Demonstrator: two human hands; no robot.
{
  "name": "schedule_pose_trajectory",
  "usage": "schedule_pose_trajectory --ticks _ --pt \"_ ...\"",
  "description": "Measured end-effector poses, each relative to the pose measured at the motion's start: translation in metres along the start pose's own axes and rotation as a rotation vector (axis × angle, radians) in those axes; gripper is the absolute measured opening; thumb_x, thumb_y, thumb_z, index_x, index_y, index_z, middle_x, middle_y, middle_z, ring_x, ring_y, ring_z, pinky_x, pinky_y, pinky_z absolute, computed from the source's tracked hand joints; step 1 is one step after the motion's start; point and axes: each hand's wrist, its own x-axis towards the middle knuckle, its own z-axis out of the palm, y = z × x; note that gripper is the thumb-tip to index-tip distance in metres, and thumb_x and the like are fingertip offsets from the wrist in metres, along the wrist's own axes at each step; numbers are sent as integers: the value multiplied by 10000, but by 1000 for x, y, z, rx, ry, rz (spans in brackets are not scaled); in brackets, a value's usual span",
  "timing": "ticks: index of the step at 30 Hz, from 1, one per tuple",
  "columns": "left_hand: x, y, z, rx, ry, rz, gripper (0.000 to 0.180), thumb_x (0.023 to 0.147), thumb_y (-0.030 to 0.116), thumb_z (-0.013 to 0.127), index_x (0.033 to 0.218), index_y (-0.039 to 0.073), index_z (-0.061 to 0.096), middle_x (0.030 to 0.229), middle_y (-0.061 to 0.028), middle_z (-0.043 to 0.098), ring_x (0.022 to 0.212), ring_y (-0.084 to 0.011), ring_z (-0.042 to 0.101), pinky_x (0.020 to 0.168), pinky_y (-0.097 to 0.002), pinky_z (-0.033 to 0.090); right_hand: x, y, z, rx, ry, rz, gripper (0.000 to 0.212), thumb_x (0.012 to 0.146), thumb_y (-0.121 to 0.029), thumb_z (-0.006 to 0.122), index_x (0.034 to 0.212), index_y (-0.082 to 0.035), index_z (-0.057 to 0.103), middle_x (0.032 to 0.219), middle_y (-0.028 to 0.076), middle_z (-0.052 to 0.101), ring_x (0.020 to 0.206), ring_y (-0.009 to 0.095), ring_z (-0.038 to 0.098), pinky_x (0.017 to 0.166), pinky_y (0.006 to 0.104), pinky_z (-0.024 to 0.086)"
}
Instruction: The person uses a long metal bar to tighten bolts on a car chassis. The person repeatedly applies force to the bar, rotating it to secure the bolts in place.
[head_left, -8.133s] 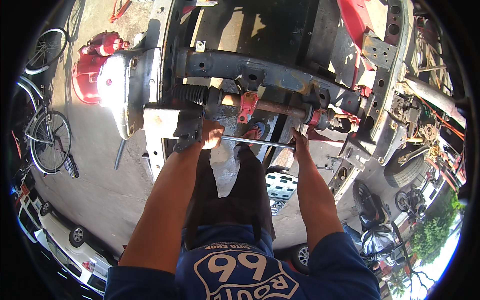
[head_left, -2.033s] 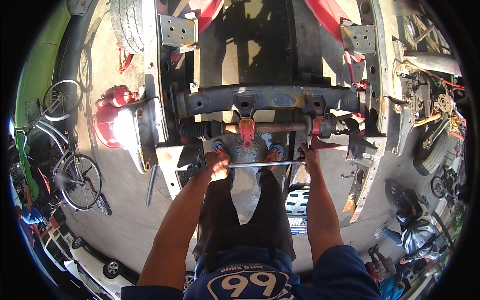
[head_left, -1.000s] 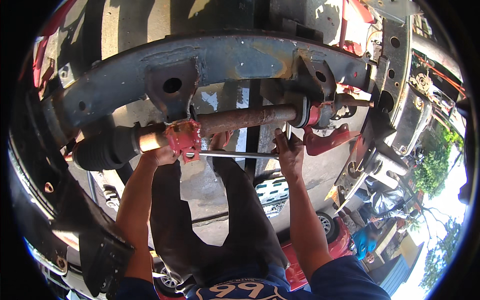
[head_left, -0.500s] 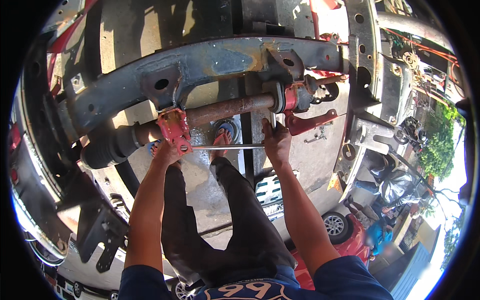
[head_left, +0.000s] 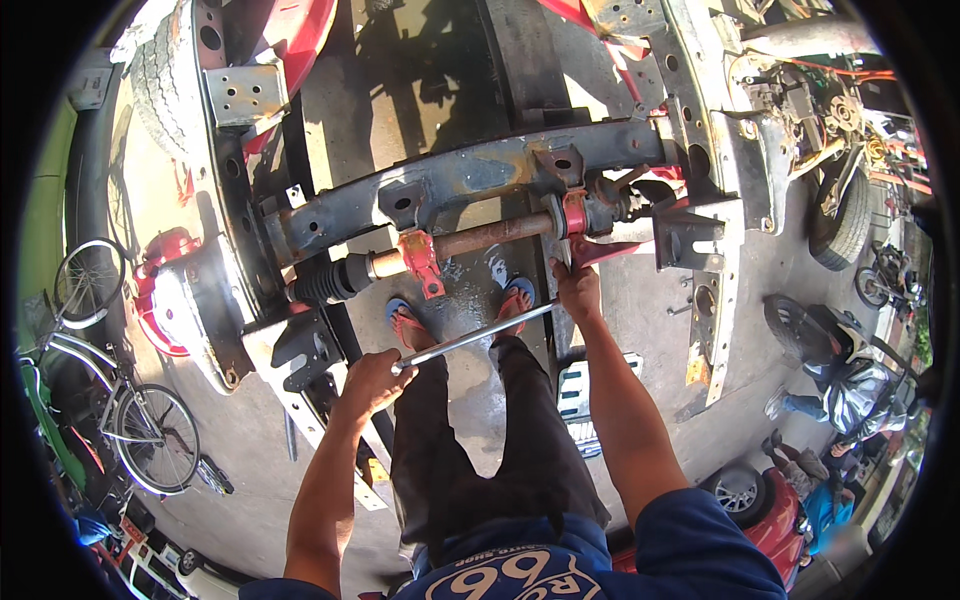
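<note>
A long chrome breaker bar (head_left: pixel 480 338) slants across in front of my legs, rising toward the right. My left hand (head_left: pixel 376 382) is closed round its lower left end. At the upper right end, my right hand (head_left: pixel 577 290) grips it just below the steering rack, and its fingers hide the bar's head. The rusty steering rack (head_left: pixel 490 235) runs under a dark steel crossmember (head_left: pixel 480 168). A red bracket (head_left: pixel 420 264) clamps the rack at the left, and a red arm (head_left: pixel 608 249) juts out beside my right hand. A ribbed black rubber boot (head_left: pixel 335 280) covers the rack's left end.
Drilled chassis rails (head_left: pixel 232 190) flank the crossmember. A bicycle (head_left: pixel 125 400) stands at left, with a red drum-like part (head_left: pixel 160 290) nearer. A green-and-white slotted panel (head_left: pixel 573 390) lies by my right leg. People, a red car (head_left: pixel 690 520) and a loose tire (head_left: pixel 840 220) are at right.
My left hand has moved away from the red bracket, down toward me, and now holds the bar's end. The bar has swung from level to slanted. The view has shifted back, showing more surroundings.
</note>
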Motion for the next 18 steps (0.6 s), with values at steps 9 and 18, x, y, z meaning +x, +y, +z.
schedule_pose_trajectory --ticks 9,18 --pt "36 -41 123 57 57 -63 276 899 328 668 1019 81 637 859 -183 680 884 -360 677 758 -494 534 -28 24 16 -258 28 -90 360 927 -329 665 1055 4 622 917 249 691 789 438 672 686 481 520" --pt "-93 72 1 78 -41 29 303 949 339 636 913 54 540 672 -182 637 674 -407 657 626 -511 521 -14 16 1 548 -157 -104 322 998 -237 625 1271 -67 629 972 25 696 818 97 572 736 273 474"
